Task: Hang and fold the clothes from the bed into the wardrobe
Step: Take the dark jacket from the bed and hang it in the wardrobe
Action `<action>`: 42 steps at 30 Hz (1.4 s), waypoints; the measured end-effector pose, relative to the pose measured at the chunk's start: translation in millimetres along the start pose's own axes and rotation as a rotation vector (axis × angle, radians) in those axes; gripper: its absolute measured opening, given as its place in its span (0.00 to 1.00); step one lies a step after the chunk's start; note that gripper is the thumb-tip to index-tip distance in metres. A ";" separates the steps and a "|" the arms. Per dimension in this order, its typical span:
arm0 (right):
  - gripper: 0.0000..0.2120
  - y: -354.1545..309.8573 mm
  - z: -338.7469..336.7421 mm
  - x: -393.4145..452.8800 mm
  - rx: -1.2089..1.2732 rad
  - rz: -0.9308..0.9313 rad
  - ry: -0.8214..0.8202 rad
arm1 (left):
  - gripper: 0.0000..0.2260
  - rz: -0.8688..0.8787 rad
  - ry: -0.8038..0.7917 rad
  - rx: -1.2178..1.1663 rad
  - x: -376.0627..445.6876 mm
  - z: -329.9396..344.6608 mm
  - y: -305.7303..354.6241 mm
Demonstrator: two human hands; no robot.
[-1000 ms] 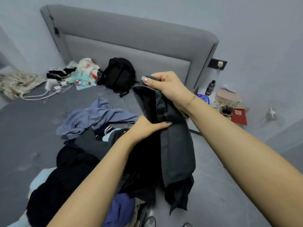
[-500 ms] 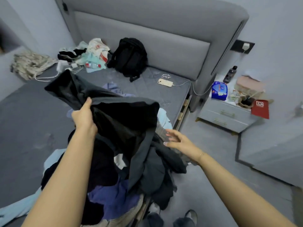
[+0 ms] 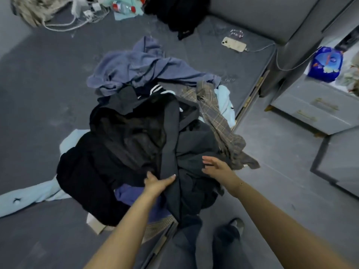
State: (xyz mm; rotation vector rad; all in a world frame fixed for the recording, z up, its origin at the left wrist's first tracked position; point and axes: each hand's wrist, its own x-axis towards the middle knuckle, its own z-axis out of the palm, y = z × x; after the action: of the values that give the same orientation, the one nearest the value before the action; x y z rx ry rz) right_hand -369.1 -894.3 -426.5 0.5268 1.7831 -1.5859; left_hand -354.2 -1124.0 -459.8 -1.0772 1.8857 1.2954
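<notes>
A heap of dark clothes (image 3: 126,142) lies at the near edge of the grey bed (image 3: 38,94). A black garment (image 3: 169,144) is draped over the top of the heap. My left hand (image 3: 158,182) holds its lower fold, thumb spread across the cloth and fingers tucked into it. My right hand (image 3: 215,166) hovers flat over the dark clothes just to the right, fingers straight and holding nothing. A blue-grey garment (image 3: 139,68) lies behind the heap, a plaid one (image 3: 217,121) at its right and a light blue one (image 3: 29,197) under its left. No wardrobe is in view.
A phone (image 3: 234,44) on a cable lies on the bed near the headboard. A black backpack (image 3: 180,12) and a tangle of chargers (image 3: 77,18) sit at the far end. A grey nightstand (image 3: 310,105) with a blue pack (image 3: 326,64) stands right of the bed.
The black garment, held up in both hands a second ago, has come down onto the heap. My right hand let go of it and now hovers open; the view has tilted down.
</notes>
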 end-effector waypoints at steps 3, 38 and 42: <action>0.22 25.9 16.0 15.8 0.068 0.036 0.013 | 0.39 -0.063 -0.059 -0.208 14.0 31.8 -40.5; 0.12 -292.7 -204.8 -357.1 0.349 -0.778 0.411 | 0.18 1.381 -0.242 0.035 -397.8 59.4 400.5; 0.08 -315.1 -215.3 -417.2 -0.043 -0.755 0.575 | 0.30 1.851 0.094 0.192 -428.5 67.3 399.3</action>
State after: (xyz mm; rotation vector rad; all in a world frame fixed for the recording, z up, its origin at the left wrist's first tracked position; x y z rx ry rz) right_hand -350.4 -681.1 96.8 0.3115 2.6615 -2.0071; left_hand -491.2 -862.5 50.5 1.1978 2.9069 1.6584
